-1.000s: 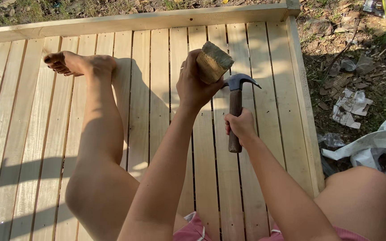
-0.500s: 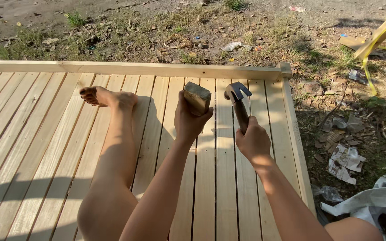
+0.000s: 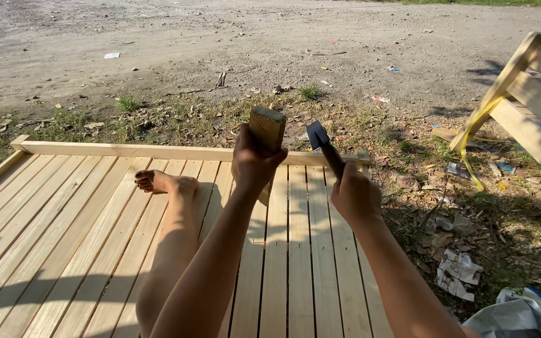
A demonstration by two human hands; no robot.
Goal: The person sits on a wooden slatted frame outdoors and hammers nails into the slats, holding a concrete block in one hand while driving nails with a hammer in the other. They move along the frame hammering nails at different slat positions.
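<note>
Pale slatted decking point(image 3: 51, 238) lies below. Above it, left hand point(image 3: 253, 164) fingers clench a wooden block point(image 3: 267, 129); just right of the block, right hand point(image 3: 355, 195) fingers grip a hammer point(image 3: 325, 147).

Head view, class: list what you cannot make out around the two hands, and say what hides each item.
- Lower end of the wooden block: covered by the left hand.
- Hammer handle: mostly inside the right hand; only the head and neck show.
- Any nail on the slatted panel: too small to tell.
- Right leg: cut off by the bottom edge.
- Pale frame: cut off by the right edge.
</note>
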